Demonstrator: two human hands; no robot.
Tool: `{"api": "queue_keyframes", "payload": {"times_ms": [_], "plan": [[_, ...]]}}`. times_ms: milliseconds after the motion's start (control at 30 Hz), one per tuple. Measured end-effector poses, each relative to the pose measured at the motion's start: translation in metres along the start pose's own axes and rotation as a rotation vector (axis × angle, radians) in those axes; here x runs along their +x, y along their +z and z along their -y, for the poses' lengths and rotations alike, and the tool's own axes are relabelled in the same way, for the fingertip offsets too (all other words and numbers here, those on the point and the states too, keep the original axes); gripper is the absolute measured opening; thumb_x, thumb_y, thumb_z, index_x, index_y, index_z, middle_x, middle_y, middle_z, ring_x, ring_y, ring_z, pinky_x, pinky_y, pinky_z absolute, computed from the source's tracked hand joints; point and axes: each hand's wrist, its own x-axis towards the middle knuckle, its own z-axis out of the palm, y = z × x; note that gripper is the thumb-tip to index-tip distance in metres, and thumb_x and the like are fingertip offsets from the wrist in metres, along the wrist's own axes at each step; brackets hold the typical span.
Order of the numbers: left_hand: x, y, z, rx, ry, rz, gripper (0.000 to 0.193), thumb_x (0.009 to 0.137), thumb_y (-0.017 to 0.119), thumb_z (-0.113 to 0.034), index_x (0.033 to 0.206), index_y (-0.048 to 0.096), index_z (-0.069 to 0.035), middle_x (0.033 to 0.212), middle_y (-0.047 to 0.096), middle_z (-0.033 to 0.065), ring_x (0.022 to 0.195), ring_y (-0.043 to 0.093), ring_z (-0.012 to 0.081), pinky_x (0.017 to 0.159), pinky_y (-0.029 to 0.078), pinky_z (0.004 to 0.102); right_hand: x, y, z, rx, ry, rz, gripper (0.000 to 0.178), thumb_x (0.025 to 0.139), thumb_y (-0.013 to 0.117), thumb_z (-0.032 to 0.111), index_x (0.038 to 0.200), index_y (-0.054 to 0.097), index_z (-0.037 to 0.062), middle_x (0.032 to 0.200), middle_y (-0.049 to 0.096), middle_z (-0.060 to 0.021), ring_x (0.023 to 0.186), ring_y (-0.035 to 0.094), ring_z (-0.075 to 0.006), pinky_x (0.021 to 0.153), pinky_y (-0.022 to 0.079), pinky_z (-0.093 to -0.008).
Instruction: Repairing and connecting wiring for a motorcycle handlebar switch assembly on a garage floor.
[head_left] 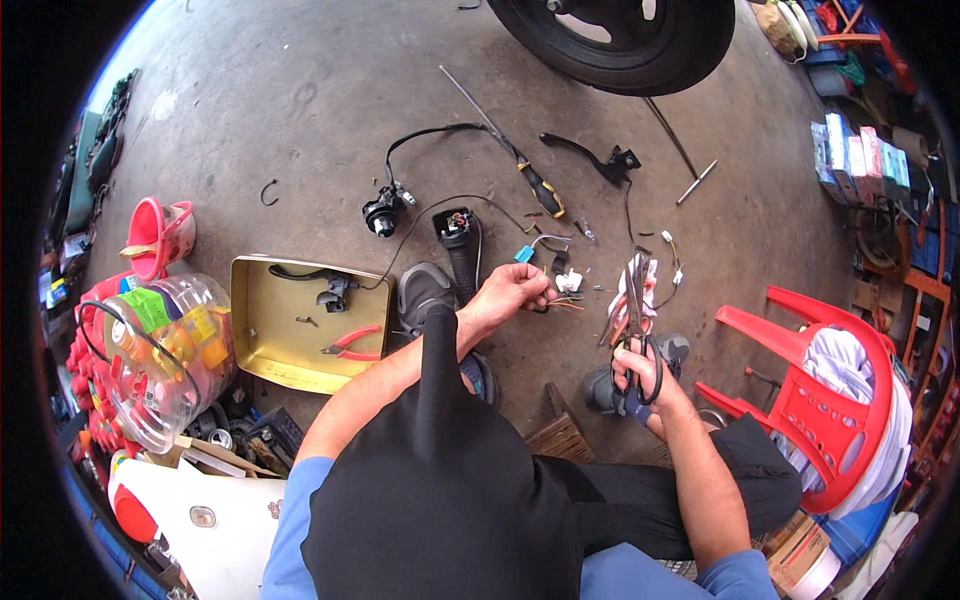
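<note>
My left hand (512, 296) is closed in a pinch, with thin wires (568, 303) coming out by its fingertips. Just beyond those fingers sit a white plug connector (570, 281) and a teal connector (524, 254) with short leads. In my right hand (640, 372) is a pair of scissors (636, 295), gripped by the black handles, its blades pointing away from me over a crumpled patterned wrapper (650, 280). A black handlebar grip with a switch housing (457, 228) stands near my left shoe. Beyond it lies a second switch housing (382, 212) on a black cable.
A gold tray (300, 372) holds red-handled pliers (352, 344) and a black part. Ahead lie a screwdriver (541, 190), a brake lever (590, 158) and a metal rod (697, 183). A tyre (620, 60) stands at the far side; a red chair (820, 420) is at right.
</note>
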Motion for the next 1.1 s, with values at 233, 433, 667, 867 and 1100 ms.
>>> {"api": "queue_keyframes", "payload": {"times_ms": [233,433,667,867,1100], "plan": [[-0.001,0.0,-0.002,-0.038,0.001,0.018,0.014,0.095,0.056,-0.021,0.093,0.059,-0.008,0.087,0.067,0.0003,0.072,0.058,0.0052,0.065,0.043,0.0201,-0.001,0.002,-0.002,-0.085,-0.045,-0.013,0.015,0.079,0.057,0.02,0.073,0.048,0.0083,0.063,0.044,0.0012,0.058,0.047,-0.0107,0.055,0.034,-0.0255],[0.0,-0.001,-0.002,-0.049,0.0,0.022,0.013,0.095,0.056,-0.021,0.092,0.059,-0.009,0.086,0.066,-0.0009,0.07,0.056,0.0047,0.065,0.043,0.02,-0.001,0.001,-0.004,-0.132,-0.06,-0.045,0.017,0.078,0.055,0.017,0.088,0.054,0.0031,0.065,0.05,-0.0017,0.059,0.05,-0.0116,0.056,0.037,-0.026],[-0.001,0.0,-0.003,-0.078,-0.009,0.017,0.013,0.095,0.057,-0.022,0.093,0.06,-0.009,0.084,0.065,-0.0017,0.07,0.056,0.0047,0.066,0.044,0.0202,0.005,-0.007,-0.015,-0.205,-0.102,-0.061,0.025,0.08,0.056,0.014,0.101,0.053,0.0007,0.072,0.053,-0.0031,0.062,0.053,-0.013,0.054,0.042,-0.0269],[-0.001,0.001,-0.002,-0.041,-0.006,-0.002,0.014,0.094,0.058,-0.021,0.092,0.06,-0.008,0.082,0.065,-0.0021,0.07,0.056,0.005,0.067,0.045,0.0205,0.015,-0.011,-0.001,-0.632,-0.251,-0.132,0.031,0.077,0.057,0.006,0.107,0.048,0.0022,0.091,0.056,-0.01,0.081,0.058,-0.0224,0.072,0.048,-0.0335],[-0.002,0.003,-0.004,-0.002,0.042,0.038,0.014,0.094,0.058,-0.024,0.09,0.061,-0.01,0.082,0.065,-0.0037,0.068,0.054,0.0034,0.062,0.041,0.0199,0.023,-0.003,0.027,-0.965,-0.366,-0.171,0.033,0.077,0.06,0.008,0.105,0.046,-0.0009,0.098,0.058,-0.0178,0.09,0.06,-0.0317,0.077,0.047,-0.0406]]}}
